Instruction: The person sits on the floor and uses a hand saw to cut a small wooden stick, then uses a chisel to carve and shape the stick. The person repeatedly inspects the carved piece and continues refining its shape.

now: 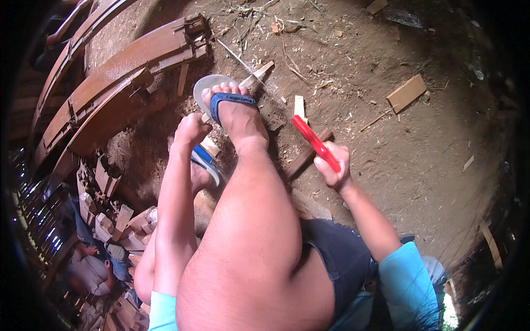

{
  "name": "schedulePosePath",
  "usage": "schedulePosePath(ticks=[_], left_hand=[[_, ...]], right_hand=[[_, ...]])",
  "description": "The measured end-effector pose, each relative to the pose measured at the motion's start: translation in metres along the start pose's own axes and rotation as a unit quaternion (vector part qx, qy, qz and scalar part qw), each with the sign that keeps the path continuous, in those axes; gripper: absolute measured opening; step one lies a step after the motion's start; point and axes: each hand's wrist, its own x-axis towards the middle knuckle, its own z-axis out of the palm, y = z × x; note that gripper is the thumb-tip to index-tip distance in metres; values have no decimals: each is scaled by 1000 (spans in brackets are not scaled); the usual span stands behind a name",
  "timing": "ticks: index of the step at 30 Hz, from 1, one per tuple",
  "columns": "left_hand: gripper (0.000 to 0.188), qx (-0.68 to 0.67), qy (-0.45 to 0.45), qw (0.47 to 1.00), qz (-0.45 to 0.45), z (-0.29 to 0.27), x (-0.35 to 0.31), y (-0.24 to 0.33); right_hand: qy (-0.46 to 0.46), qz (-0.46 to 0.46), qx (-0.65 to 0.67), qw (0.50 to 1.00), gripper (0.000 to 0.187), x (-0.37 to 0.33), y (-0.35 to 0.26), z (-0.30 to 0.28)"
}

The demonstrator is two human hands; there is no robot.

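Observation:
My right hand (335, 164) is closed around the red handle of a handsaw (314, 140). Its thin bright blade, seen nearly edge-on, points up and left across a pale wood strip (258, 74). A foot in a grey sandal with a blue strap (234, 98) presses on that strip, hiding its middle. To the left of this foot, my left hand (190, 129) is closed on the strip's near end, its fingers mostly out of sight. The other foot, in a blue and grey sandal (207, 164), is just below the left hand.
Curved brown wooden pieces (118, 66) lie at the upper left. Split wood offcuts (124, 220) are piled at the lower left, near another person (91, 270). A flat board (407, 94) rests on the dirt floor at right. A dark wood bar (303, 160) lies beside my right hand.

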Motion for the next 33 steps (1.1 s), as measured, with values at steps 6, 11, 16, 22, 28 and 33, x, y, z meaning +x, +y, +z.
schedulePosePath(ticks=[6,11,16,22,28,33], left_hand=[[18,28,35,998,51,8,3,-7],[18,17,53,997,54,6,0,-4],[18,15,39,998,50,7,5,-6],[21,35,17,999,17,8,-4,-3],[21,10,10,1000,21,4,3,-2],[22,52,44,998,16,18,13,-18]], right_hand=[[6,-53,-46,998,19,29,-3,13],[32,-54,-33,998,17,-6,8,-3],[5,-40,-30,999,17,30,11,16],[22,-66,-19,997,16,-12,2,-8],[21,-29,-21,999,20,24,12,17],[9,-31,4,999,21,-3,6,-6]])
